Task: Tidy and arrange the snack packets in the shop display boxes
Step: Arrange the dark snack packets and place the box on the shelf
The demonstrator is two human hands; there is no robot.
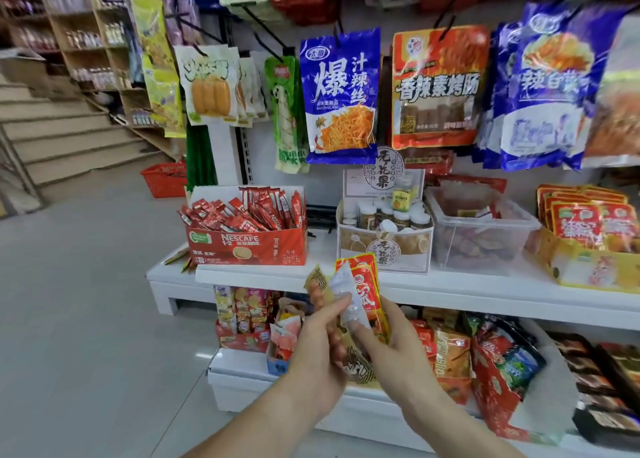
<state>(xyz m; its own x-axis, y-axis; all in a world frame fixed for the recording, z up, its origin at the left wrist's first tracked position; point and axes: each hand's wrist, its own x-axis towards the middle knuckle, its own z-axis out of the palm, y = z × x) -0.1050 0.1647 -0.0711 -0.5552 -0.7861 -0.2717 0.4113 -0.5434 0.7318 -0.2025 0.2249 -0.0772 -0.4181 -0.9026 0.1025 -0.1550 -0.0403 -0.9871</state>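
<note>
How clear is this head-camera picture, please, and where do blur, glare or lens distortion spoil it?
Head view: wide-angle bending bows the white shelf and tilts the stairs; top edge and far shelving are soft; glare streaks the hanging blue packets; the red Nescafe box is sharp; the packets held by the left hand and right hand are slightly motion-blurred; lighting even.

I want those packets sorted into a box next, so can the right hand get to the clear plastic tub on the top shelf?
Probably yes. The clear tub has an open top with nothing in front of it, but the right hand is busy pinching packets together with the left hand.
</note>
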